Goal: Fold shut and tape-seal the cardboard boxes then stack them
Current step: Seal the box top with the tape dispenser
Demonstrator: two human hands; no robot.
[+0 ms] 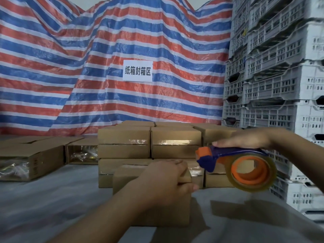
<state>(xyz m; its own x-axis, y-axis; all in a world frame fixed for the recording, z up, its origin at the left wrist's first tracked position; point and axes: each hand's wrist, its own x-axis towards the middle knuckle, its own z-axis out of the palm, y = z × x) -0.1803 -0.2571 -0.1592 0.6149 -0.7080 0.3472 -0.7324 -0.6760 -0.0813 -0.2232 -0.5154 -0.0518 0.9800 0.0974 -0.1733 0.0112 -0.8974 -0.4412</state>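
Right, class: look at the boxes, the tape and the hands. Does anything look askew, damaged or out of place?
Nothing stands out. The sealed boxes sit in even stacks, the open boxes wait at left, the left hand holds a box and the right hand holds the tape dispenser clear of it.

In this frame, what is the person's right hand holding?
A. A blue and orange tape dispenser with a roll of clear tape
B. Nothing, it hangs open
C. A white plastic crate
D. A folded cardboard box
A: the right hand grips the top of the tape dispenser, whose roll hangs below it, while the left hand holds the cardboard box in front.
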